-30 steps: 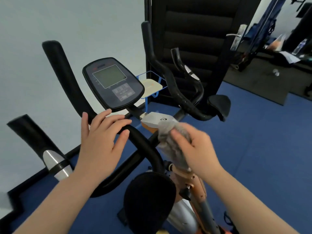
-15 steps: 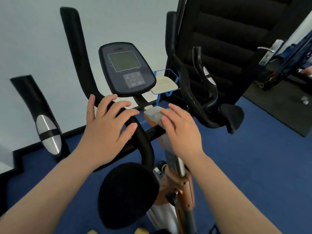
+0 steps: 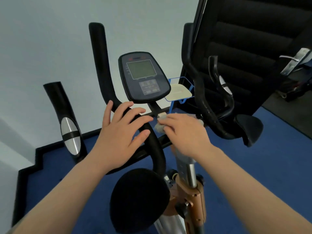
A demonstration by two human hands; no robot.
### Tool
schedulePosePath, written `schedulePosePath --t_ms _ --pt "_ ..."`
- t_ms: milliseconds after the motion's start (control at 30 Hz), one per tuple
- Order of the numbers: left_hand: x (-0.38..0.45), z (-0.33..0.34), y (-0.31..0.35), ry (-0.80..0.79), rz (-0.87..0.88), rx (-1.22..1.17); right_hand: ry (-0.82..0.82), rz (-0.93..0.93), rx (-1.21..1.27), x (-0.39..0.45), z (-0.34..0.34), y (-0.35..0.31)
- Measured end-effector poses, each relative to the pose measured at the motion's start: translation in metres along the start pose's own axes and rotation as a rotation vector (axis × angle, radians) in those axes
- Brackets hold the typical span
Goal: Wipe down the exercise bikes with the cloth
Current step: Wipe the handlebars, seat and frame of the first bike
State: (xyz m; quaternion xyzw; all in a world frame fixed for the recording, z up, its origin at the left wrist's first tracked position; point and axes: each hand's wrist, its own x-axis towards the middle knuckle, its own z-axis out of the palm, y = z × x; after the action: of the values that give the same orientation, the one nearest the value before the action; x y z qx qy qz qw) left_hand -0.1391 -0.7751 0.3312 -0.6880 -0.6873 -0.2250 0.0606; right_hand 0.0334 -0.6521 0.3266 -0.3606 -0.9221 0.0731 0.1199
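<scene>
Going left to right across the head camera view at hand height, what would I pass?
Handlebar with silver sensor plate → left hand resting on the black handlebar → grey cloth → right hand pressing the cloth → black elbow pad.

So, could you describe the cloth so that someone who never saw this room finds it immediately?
Start at the exercise bike's console, the dark oval panel with a grey screen. Just below it, where the handlebar meets the stem, the right hand presses down on the cloth. It is the only soft, fuzzy grey thing there; everything around it is hard black or metal.
</scene>
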Motion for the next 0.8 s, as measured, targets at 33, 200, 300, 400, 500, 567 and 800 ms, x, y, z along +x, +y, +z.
schedulePosePath --t_ms 33,200,300,400,500,567,800 --pt "0.000 0.000 0.000 0.000 -0.002 -0.003 -0.018 -0.008 0.082 -0.004 -0.004 0.005" --pt "0.001 0.000 -0.002 -0.002 -0.012 -0.006 -0.329 0.178 0.022 0.051 -0.009 0.005" --pt "0.000 0.000 0.001 -0.001 -0.008 -0.016 -0.208 0.105 -0.154 0.035 0.000 0.002" --pt "0.001 0.000 0.000 0.009 -0.021 -0.028 -0.210 0.141 -0.083 0.030 -0.006 0.006" --pt "0.002 0.002 -0.001 0.000 -0.015 -0.033 -0.350 0.263 -0.135 0.065 -0.002 0.000" --pt "0.002 0.001 0.000 0.003 -0.027 -0.034 -0.345 0.224 -0.206 0.067 0.001 -0.008" --pt "0.003 0.002 0.001 0.023 -0.022 -0.046 0.214 0.052 0.333 -0.009 0.006 0.019"
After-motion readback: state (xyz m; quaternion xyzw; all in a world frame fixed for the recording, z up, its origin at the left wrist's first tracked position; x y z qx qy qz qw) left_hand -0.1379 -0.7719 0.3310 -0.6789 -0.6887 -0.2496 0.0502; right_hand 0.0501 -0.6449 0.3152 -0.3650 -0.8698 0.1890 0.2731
